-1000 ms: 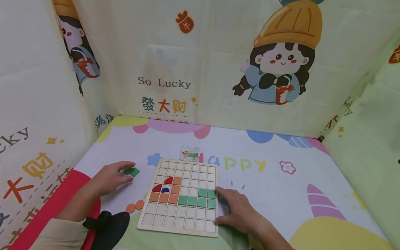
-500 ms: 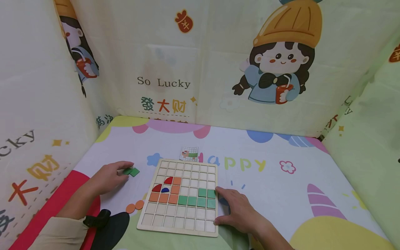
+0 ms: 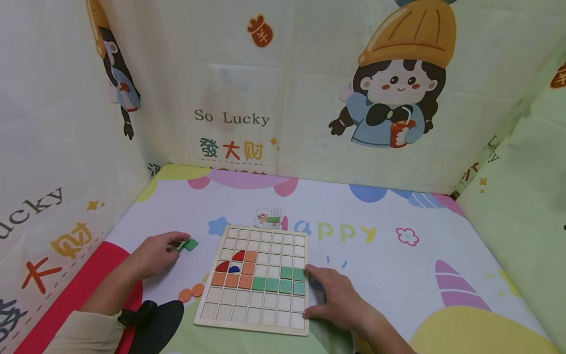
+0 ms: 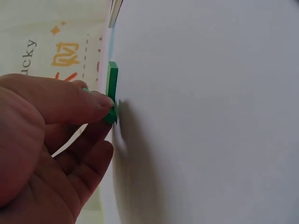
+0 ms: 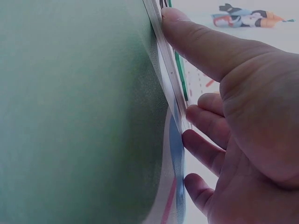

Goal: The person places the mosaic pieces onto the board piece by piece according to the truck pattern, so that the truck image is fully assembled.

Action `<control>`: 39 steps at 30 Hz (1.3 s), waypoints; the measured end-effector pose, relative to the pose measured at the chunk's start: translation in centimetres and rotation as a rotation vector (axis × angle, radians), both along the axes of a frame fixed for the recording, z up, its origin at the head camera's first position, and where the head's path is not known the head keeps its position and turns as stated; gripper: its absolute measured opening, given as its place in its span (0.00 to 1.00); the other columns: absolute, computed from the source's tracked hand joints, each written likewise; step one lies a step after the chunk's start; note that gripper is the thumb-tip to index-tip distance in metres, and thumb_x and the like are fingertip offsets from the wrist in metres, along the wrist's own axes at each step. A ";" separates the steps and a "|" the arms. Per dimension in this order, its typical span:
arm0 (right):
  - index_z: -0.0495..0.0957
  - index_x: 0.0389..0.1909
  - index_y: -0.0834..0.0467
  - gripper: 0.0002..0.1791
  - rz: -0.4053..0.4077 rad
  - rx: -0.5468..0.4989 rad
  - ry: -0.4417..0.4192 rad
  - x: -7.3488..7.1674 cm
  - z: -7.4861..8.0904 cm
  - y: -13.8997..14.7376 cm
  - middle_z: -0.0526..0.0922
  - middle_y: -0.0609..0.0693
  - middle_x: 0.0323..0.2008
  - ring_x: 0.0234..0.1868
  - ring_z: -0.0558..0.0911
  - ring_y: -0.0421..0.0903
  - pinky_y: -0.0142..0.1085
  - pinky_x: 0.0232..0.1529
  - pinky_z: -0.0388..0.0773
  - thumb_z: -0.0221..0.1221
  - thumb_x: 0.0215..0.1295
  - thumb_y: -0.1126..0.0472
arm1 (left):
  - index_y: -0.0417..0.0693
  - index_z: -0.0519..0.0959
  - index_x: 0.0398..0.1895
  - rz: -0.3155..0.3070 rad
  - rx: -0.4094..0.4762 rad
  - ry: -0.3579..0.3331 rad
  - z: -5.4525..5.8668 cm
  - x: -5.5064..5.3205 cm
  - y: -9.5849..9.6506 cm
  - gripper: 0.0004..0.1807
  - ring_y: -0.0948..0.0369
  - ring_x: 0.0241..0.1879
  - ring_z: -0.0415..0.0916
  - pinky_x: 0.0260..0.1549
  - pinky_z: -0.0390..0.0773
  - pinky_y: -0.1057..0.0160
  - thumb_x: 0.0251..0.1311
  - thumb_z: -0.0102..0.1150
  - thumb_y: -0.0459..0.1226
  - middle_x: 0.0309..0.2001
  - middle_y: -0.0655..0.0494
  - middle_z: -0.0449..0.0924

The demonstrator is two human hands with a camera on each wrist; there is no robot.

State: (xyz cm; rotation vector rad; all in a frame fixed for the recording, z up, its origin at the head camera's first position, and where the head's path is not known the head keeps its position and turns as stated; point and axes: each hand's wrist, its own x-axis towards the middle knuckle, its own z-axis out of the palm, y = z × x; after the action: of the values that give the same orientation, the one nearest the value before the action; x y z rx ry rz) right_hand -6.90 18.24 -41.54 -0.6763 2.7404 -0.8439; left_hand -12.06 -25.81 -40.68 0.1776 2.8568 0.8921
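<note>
At the table's left side, my left hand (image 3: 160, 253) pinches a green square tile (image 3: 183, 244) between thumb and fingertips, the tile tilted up. Another green tile (image 3: 191, 244) lies right beside it. From the left wrist, the thumb partly covers the green tile edges (image 4: 112, 77). My right hand (image 3: 338, 300) rests along the right edge of a wooden grid board (image 3: 251, 330), thumb and fingers spread apart. In the right wrist view its thumb and fingertips touch the board's side (image 5: 170, 70). The board holds orange, green, red and blue pieces in its cells.
Two orange discs (image 3: 191, 292) lie by the board's lower left edge. A small picture card (image 3: 268, 218) with a gridded pattern lies behind the board. Printed cloth walls (image 3: 309, 162) stand around the back and sides of the table.
My left fingers have closed on one green tile and tipped it up from where it lay by the other. The right hand and the board have stayed put.
</note>
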 end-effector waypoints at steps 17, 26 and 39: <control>0.67 0.70 0.60 0.52 0.008 -0.016 0.008 0.2 0.0 0.0 0.75 0.54 0.64 0.65 0.70 0.58 0.62 0.60 0.62 0.74 0.48 0.39 | 0.34 0.76 0.58 0.008 0.032 0.006 -0.3 0.0 0.1 0.25 0.42 0.49 0.76 0.41 0.83 0.50 0.56 0.69 0.30 0.52 0.37 0.78; 0.67 0.71 0.59 0.52 0.008 -0.009 0.012 0.1 0.0 0.0 0.75 0.53 0.64 0.65 0.70 0.57 0.62 0.60 0.62 0.74 0.49 0.38 | 0.36 0.78 0.54 0.008 0.017 0.048 -0.2 0.1 0.3 0.24 0.44 0.47 0.74 0.40 0.83 0.51 0.54 0.72 0.33 0.48 0.41 0.79; 0.67 0.71 0.59 0.52 0.002 -0.005 0.005 0.1 0.1 0.0 0.74 0.53 0.65 0.66 0.69 0.57 0.62 0.61 0.62 0.73 0.49 0.37 | 0.36 0.78 0.58 -0.034 0.031 0.064 0.9 0.5 1.8 0.26 0.40 0.53 0.76 0.43 0.83 0.49 0.57 0.70 0.36 0.52 0.40 0.80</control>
State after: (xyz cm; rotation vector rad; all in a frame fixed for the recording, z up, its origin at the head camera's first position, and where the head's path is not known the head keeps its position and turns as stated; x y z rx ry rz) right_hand -6.78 18.23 -41.49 -0.6830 2.7419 -0.8500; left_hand -11.58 -23.97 -39.83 0.2619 2.8898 0.9414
